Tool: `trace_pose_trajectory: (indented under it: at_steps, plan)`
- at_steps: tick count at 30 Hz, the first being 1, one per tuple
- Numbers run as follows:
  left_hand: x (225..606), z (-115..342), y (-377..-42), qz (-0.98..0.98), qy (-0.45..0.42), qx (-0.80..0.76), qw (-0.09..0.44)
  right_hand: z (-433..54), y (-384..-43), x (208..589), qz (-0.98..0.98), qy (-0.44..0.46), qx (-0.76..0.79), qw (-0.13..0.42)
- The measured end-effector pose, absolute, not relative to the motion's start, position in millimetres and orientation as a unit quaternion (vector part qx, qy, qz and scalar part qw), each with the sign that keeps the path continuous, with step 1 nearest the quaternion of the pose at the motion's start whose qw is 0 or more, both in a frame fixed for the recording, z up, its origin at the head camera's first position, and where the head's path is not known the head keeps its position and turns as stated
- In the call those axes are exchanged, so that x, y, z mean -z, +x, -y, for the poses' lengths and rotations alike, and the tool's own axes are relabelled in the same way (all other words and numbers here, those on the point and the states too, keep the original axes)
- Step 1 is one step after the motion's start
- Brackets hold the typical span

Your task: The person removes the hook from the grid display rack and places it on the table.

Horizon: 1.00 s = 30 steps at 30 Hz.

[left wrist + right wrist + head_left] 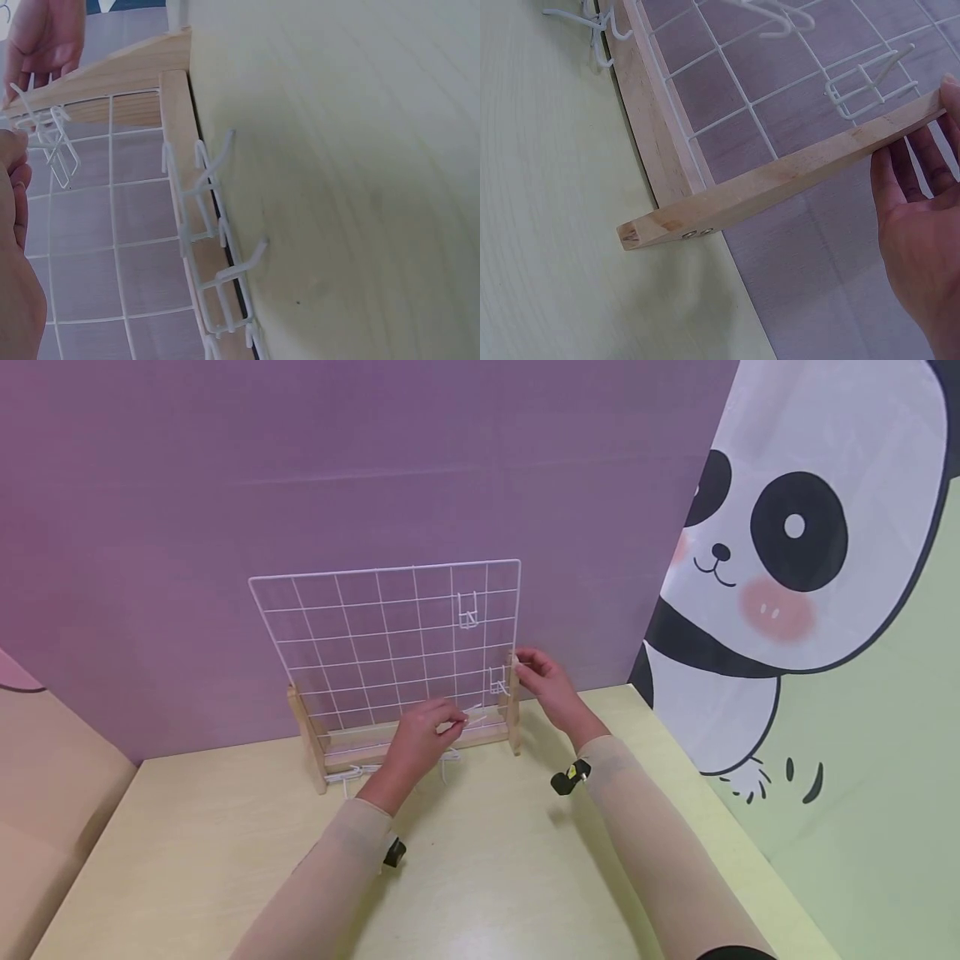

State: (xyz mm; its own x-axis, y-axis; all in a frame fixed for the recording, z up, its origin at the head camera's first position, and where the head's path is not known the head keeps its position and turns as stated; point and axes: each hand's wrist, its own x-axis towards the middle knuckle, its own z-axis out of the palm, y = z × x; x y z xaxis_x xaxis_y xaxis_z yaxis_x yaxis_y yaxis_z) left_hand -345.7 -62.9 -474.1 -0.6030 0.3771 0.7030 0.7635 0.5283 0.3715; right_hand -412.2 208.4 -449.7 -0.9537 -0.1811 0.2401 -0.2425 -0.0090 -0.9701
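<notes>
My left hand (422, 731) pinches a white wire hook (471, 713) in front of the grid panel (390, 635), which stands in its wooden stand (408, 745) at the table's (480, 860) back edge. My right hand (546, 681) lies with straight fingers against the stand's right upright (513, 702), holding nothing. To do this well, I judge I should steady the frame, tilt the hook's prongs behind a horizontal wire near the lower hung hook (498, 682), then let it drop square. Spare hooks (358, 772) lie by the base.

We count one wire grid (390, 643) in one wooden stand (408, 745), two hooks (467, 610) hung on it, and two hands (551, 681).
</notes>
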Motion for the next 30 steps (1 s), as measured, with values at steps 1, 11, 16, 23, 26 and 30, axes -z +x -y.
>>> trace_pose_trajectory:
  at_steps: [1,11,16,23,26,30]
  plan:
    - [475.2,63.0,-346.2,0.828,-0.345,0.34,0.282,-208.5,-412.4,449.8,0.704,0.151,-0.694,0.022]
    - [485.2,59.5,-350.3,0.833,-0.347,0.337,0.268,-209.2,-415.5,449.9,0.7,0.147,-0.698,0.016]
    - [490.5,57.8,-350.3,0.837,-0.347,0.338,0.255,-208.4,-414.7,448.9,0.701,0.149,-0.697,0.017]
    - [494.4,55.5,-349.2,0.856,-0.334,0.333,0.213,-208.3,-413.3,448.5,0.709,0.148,-0.69,0.017]
    - [495.7,54.0,-348.3,0.861,-0.331,0.33,0.201,-208.6,-412.8,448.6,0.709,0.146,-0.69,0.018]
    - [498.5,52.2,-348.2,0.867,-0.33,0.323,0.187,-208.5,-411.6,448.5,0.706,0.146,-0.693,0.018]
